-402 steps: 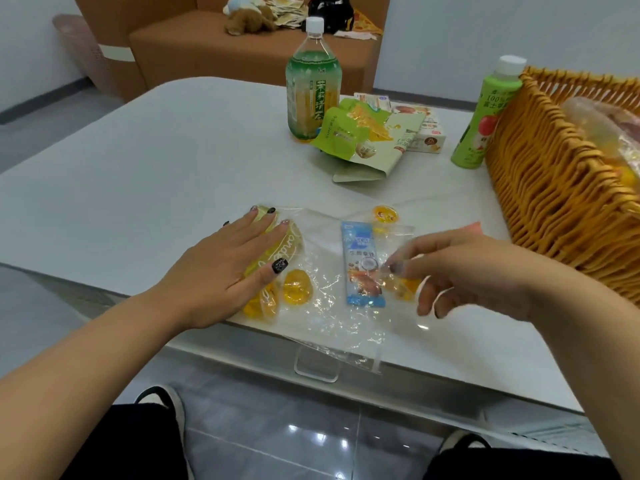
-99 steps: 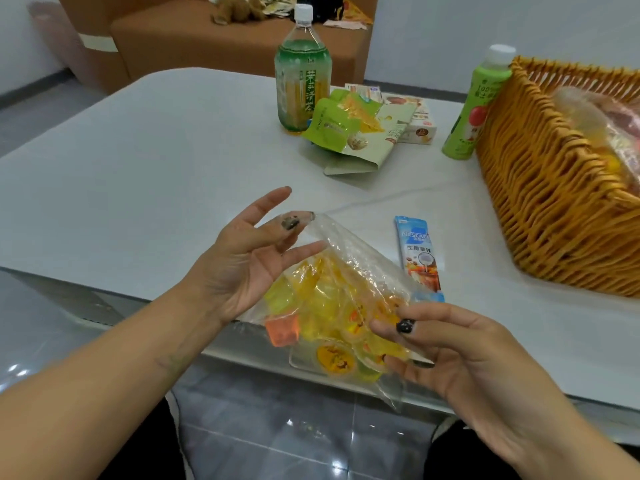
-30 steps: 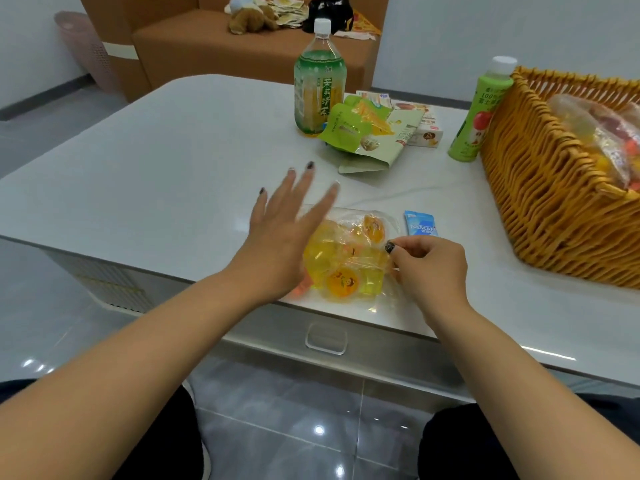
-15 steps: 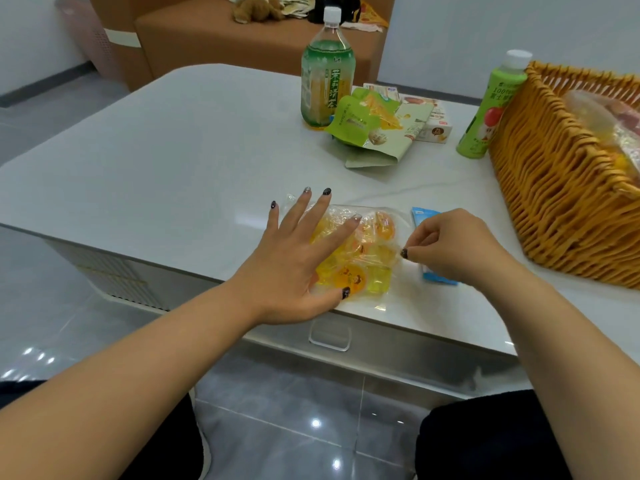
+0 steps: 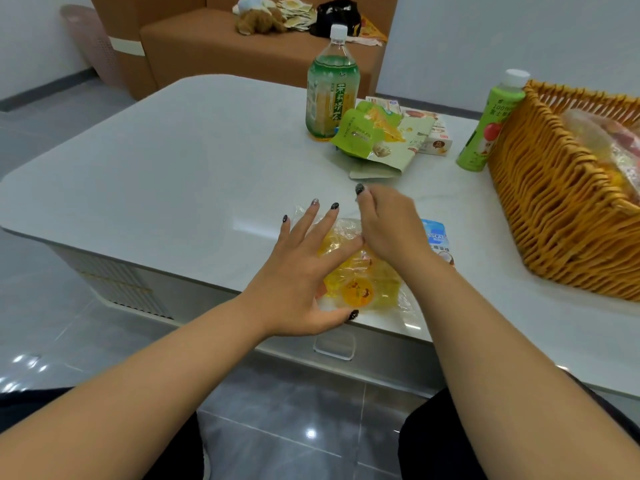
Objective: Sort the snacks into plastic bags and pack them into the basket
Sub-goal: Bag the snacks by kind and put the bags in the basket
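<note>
Lying at the tabletop's (image 5: 173, 174) near edge, the plastic bag of jelly cups (image 5: 360, 282) sits under the left hand's (image 5: 301, 271) flat, spread fingers. The right hand (image 5: 388, 226), fingers curled, pinches the bag's far end. A blue sachet (image 5: 437, 239) lies just right; the wicker basket (image 5: 554, 216) stands farther right.

A home living room. A brown sofa (image 5: 221, 39) with a plush toy (image 5: 258, 17) stands behind the white coffee table (image 5: 173, 161).
</note>
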A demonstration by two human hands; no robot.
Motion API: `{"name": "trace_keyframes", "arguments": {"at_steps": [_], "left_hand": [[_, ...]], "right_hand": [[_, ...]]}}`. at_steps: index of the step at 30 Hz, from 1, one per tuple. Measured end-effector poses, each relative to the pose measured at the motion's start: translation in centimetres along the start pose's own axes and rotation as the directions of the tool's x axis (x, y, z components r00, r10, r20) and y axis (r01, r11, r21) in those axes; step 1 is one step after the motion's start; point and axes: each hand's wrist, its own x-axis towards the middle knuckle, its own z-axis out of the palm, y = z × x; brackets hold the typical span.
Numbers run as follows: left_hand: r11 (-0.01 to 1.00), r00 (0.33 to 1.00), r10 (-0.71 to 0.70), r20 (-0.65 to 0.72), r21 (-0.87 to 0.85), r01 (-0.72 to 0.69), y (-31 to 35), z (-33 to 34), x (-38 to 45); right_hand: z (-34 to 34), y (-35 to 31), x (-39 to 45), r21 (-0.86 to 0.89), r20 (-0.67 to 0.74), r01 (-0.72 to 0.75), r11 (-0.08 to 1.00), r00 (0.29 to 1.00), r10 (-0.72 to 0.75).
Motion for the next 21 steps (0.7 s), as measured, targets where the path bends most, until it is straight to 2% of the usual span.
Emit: {"name": "trace_keyframes", "arguments": {"at_steps": [2,5,8,12,16,19,21], "left_hand": [[0.999,0.999,-0.042,-0.020,-0.035,0.042,0.1,0.4,-0.2],[0.994,0.995,-0.100,-0.023,-0.040,0.099,0.3,0.9,-0.5],[0.987,0.988,-0.151,0.017,-0.057,0.152,0.5,1.0,-0.5],[0.972,0.975,-0.211,0.074,-0.088,0.217,1.0,0.6,-0.3],[0.968,0.973,-0.215,0.086,-0.116,0.224,1.0,0.5,-0.3],[0.946,0.969,-0.229,0.094,-0.213,0.244,0.7,0.5,-0.2],[0.889,0.946,-0.297,0.134,-0.324,0.325,0.8,0.1,-0.1]], "right_hand": [[0.9,0.1,-0.2,0.084,-0.024,-0.086,0.993,0.996,0.088],[0.9,-0.1,-0.6,0.193,-0.080,-0.122,0.974,0.987,0.139],[0.7,0.4,-0.9,0.270,-0.075,-0.185,0.945,0.974,0.212],[0.6,1.0,-1.1,0.193,0.002,-0.132,0.972,0.991,0.134],[0.7,1.6,-1.0,0.287,0.078,-0.145,0.947,0.989,0.128],[0.7,2.1,-0.9,0.292,0.105,-0.104,0.951,0.992,0.076],[0.7,2.3,-0.9,0.247,0.108,-0.072,0.966,0.993,0.046]]}}
